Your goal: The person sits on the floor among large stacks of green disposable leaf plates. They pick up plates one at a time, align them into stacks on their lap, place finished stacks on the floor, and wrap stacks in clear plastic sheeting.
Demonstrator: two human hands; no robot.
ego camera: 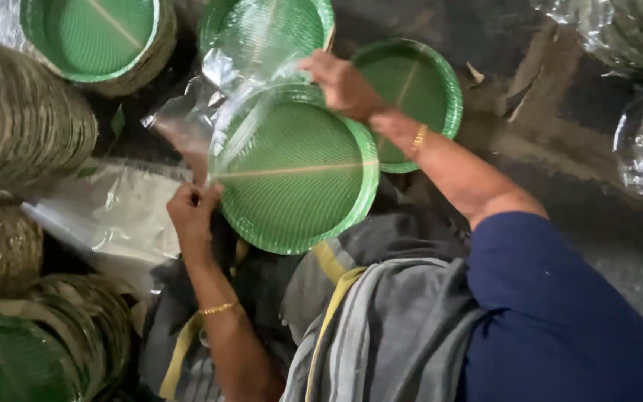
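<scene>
my left hand (193, 211) is pinched shut on the near edge of a clear plastic bag (221, 112), right at the rim of a round green plate (299, 175). my right hand (342, 83) is closed on the far rim of that same plate, where the bag's film meets it. the two hands are well apart, one on each side of the plate, which sits tilted over my lap in the middle of the view.

by my reading, i am in the step of drawing the bag over the plate; the film covers only its upper left part. the next move would call for keeping the bag's mouth stretched wide while the rim passes through it.

the plate is shallow, with a raised lip, fine ribbed lines and a pale midrib stripe like a leaf. the bag is thin, crinkled and shiny. a second green plate (418, 89) lies just behind my right hand, and another (266, 30) shows through the film. stacks of like plates (24, 119) stand at my left, and more crumpled plastic sheet (113, 216) lies on the dark floor (545, 112).
</scene>
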